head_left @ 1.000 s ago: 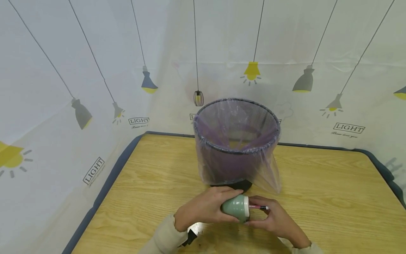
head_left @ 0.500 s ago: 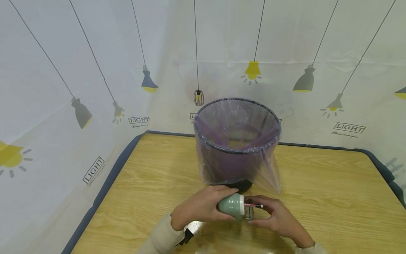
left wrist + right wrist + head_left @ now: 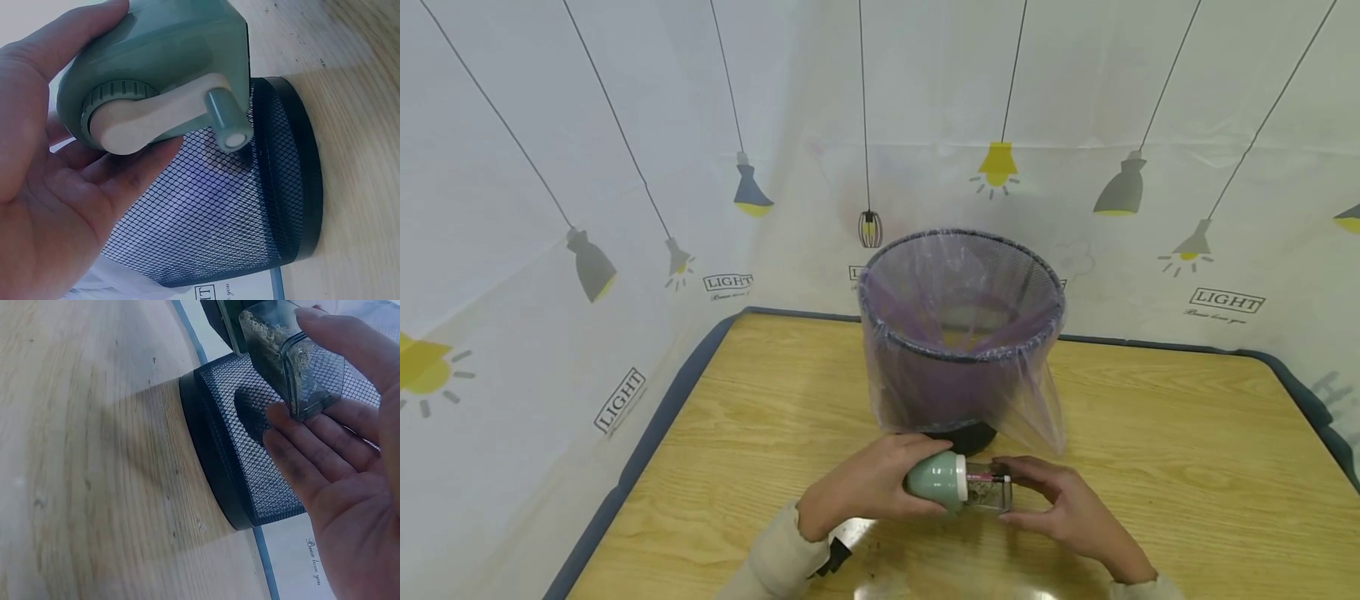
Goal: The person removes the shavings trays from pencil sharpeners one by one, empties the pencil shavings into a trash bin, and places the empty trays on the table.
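Observation:
My left hand (image 3: 868,483) grips the rounded green body of a crank pencil sharpener (image 3: 936,482), held sideways above the table. Its pale crank (image 3: 153,119) with a green knob shows in the left wrist view. A thin pink-and-black pencil (image 3: 988,478) juts from the sharpener's white-rimmed face. My right hand (image 3: 1063,508) pinches the outer end of the clear shavings drawer (image 3: 275,356), thumb on one side and fingers on the other. Pale shavings lie inside the drawer, which stands partly out of the body; its inner end is hidden.
Just beyond my hands stands a black mesh wastebasket (image 3: 958,400) with a translucent purple liner over its rim. The wooden table (image 3: 760,400) bears small dark specks near its front. A lamp-patterned sheet (image 3: 805,100) covers the walls behind.
The clear drawer has come out of the sharpener, exposing its shavings. My left hand and the sharpener have shifted left, while my right hand has moved slightly right.

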Motion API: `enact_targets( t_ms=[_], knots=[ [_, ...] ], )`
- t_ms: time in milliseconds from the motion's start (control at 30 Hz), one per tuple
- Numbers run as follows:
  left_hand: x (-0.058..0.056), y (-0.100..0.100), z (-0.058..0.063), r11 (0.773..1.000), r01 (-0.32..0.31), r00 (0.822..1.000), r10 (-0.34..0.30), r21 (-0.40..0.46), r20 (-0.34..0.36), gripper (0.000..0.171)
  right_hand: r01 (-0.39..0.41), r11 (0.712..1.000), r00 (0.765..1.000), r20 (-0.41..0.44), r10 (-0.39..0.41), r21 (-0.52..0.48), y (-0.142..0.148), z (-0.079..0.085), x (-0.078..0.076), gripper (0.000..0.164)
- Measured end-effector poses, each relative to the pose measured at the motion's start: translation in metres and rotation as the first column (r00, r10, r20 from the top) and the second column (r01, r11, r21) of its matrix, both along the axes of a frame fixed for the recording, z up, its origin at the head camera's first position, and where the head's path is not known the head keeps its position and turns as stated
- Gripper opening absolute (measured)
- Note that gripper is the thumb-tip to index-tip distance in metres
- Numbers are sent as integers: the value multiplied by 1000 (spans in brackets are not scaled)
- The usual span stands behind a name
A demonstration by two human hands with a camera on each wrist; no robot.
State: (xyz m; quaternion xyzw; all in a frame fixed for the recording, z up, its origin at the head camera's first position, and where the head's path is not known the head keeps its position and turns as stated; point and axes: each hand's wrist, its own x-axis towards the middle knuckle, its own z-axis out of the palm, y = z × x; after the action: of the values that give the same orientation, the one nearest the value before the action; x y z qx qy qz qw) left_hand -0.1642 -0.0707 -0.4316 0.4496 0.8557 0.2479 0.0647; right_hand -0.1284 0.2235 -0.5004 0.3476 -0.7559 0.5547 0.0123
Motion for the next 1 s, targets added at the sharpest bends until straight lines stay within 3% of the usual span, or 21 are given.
enact_targets(
  t_ms=[333,567,1000],
  knots=[
    [-2,-2,-5,1000,-2,1000,2,-13,-18,71,62,998,998,15,-63,23,12,-2,3,58],
    [-3,-2,-9,1000,-2,1000,2,-20,31,69,119,992,988,95,-123,47,25,-6,7,56],
    [-5,0,-16,999,-10,999,13,-44,53,68,193,978,970,132,-202,82,43,-19,11,56]
  ],
)
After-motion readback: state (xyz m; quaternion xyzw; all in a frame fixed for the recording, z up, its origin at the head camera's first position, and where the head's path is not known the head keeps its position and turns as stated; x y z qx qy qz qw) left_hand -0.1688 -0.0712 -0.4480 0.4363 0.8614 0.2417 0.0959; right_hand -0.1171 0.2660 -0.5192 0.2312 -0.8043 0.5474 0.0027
